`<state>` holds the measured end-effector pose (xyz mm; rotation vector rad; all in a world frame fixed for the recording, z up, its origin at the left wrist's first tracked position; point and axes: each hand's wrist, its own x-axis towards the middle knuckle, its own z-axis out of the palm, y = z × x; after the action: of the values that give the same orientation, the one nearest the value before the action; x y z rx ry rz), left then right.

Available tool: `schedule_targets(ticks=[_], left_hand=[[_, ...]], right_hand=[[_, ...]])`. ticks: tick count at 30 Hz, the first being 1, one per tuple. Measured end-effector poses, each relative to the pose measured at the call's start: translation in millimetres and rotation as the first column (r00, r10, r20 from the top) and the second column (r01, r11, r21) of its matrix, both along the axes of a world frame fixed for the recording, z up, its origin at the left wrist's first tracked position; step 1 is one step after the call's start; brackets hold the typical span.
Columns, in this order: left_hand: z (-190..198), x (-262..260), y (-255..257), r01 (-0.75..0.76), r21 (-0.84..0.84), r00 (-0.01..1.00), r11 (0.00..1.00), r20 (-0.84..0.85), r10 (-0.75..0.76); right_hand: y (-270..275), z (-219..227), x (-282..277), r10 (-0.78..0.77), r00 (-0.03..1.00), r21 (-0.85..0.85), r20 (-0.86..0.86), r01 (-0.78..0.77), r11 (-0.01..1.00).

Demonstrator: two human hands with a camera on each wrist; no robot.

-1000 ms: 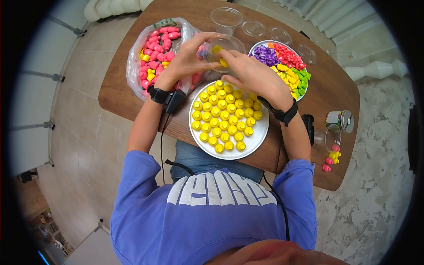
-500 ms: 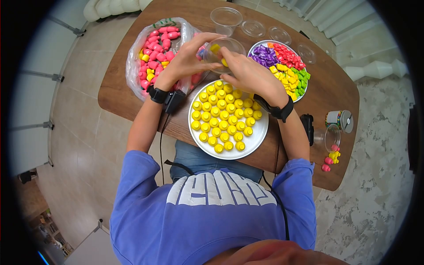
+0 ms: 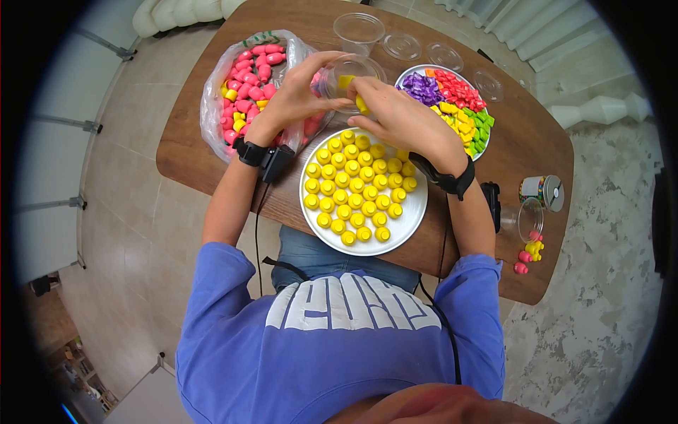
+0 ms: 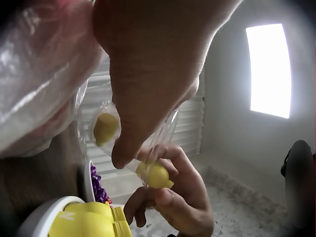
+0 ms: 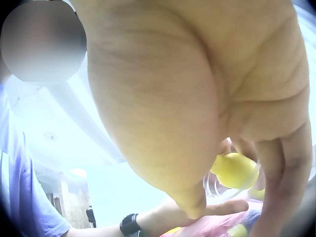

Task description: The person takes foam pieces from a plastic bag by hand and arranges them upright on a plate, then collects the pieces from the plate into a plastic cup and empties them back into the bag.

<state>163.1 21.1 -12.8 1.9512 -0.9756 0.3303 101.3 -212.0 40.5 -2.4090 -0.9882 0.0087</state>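
Above the far rim of a white plate (image 3: 415,220), my left hand (image 3: 300,97) grips a clear plastic cup (image 3: 364,65), tilted with its mouth toward my right hand (image 3: 417,124). Inside the cup lies one yellow piece (image 4: 105,129). At the cup's mouth, my right thumb and fingers pinch a rounded yellow bottle-shaped piece (image 4: 157,175), also visible in the right wrist view. On the plate stand many yellow bottle-shaped pieces (image 3: 357,187) with their knobbed ends up. My right hand overlaps the plate's far right part in the head view.
A clear bag (image 3: 212,116) of pink and yellow pieces sits at left. Wrapped purple sweets (image 3: 421,90) share a plate with other colours at right. Behind are a clear cup (image 3: 359,32) and lids (image 3: 402,46). A jar (image 3: 533,189) and tipped cup (image 3: 530,220) stand near the right edge.
The cup and both hands have shifted slightly left in the head view. The pinched yellow piece sits a little lower at the cup's mouth.
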Motion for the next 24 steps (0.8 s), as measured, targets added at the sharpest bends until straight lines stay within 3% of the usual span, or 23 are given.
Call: schedule_targets(ticks=[10,19,24], left_hand=[[-1.1,-1.0,-0.2,-0.009,0.009,1.000,1.000,-0.008,0.009],[5.4,-2.6,-2.0,0.062,0.027,0.997,0.998,0.034,-0.063],[3.3,-0.7,-2.6,0.099,0.035,0.994,0.994,0.039,-0.100]], right_hand=[[-1.0,-1.5,0.4,-0.106,0.986,0.019,0.130,0.105,0.994],[10.2,-10.1,-0.1,-0.173,0.983,-0.168,0.053,0.180,0.969],[8.0,-25.9,10.3,-0.147,0.989,-0.159,0.036,0.150,0.976]])
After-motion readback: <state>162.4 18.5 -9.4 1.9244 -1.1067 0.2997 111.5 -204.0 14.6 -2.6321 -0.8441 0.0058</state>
